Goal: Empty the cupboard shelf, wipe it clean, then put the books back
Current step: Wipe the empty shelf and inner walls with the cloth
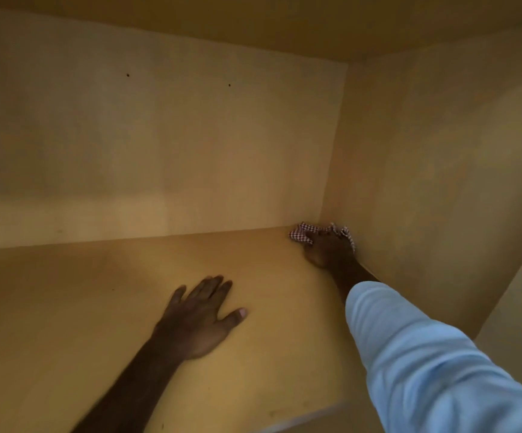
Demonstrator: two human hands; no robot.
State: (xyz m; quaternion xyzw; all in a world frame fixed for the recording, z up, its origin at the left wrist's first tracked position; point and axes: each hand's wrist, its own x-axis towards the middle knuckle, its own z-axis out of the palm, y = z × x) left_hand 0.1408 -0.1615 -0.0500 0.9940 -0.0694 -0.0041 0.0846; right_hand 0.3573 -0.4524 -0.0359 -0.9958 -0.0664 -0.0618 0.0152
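Bare shelf [103, 307], right hand [328, 250] hiding cloth [300, 234]

Inside the cupboard, most of the checked cloth [300, 235] lies hidden beneath the right hand [328, 250], only its crumpled edges showing at the back right corner; whether the fingers curl round it or press flat cannot be told. The pale blue sleeve [425, 364] is blurred and runs out of the frame at the lower right. The left hand [198, 320] covers part of the shelf [65, 307], its forearm cut off by the bottom edge. The shelf's left end and front lip fall outside the frame. Two dark specks on the back panel [159, 135] are too small to identify.
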